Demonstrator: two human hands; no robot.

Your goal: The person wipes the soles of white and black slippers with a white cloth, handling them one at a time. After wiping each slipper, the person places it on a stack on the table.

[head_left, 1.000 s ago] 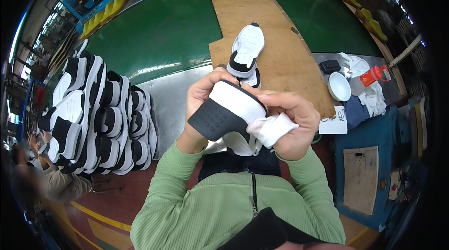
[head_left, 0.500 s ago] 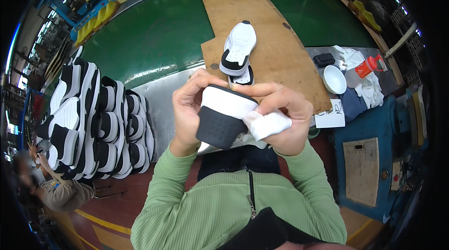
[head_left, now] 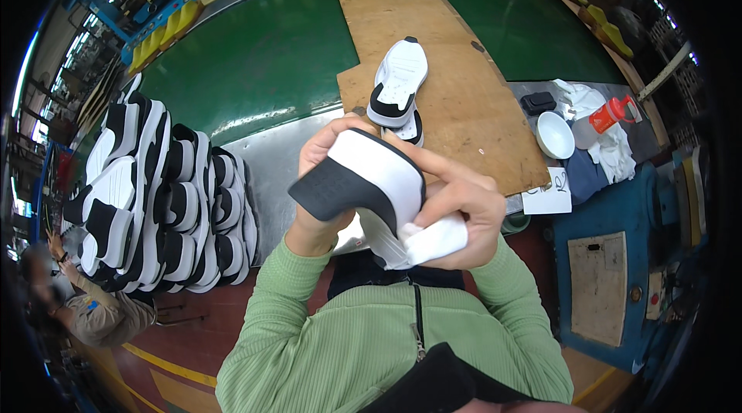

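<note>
A black-and-white shoe sole (head_left: 371,173) is held up in front of my chest, tilted so its side wall and inner hollow show. My left hand (head_left: 315,165) grips its left part, the fingers partly hidden behind it. On the other side my right hand (head_left: 468,208) holds the sole's edge and has a bunched white cloth (head_left: 437,240) pressed in its fingers, touching the sole. Beyond my hands, a white sole with black parts (head_left: 403,76) lies on top of another one on the brown board (head_left: 456,96).
Stacked shoe soles (head_left: 154,196) rise at the left. At right are a white bowl (head_left: 554,134), a red-topped bottle (head_left: 610,114), white rags (head_left: 614,151) and a paper sheet (head_left: 547,195). A seated person (head_left: 100,308) is at far left. A green surface (head_left: 255,49) lies beyond.
The sole in my hands has been turned, so its long side and inner hollow now show. My right hand and the cloth have moved slightly down and left.
</note>
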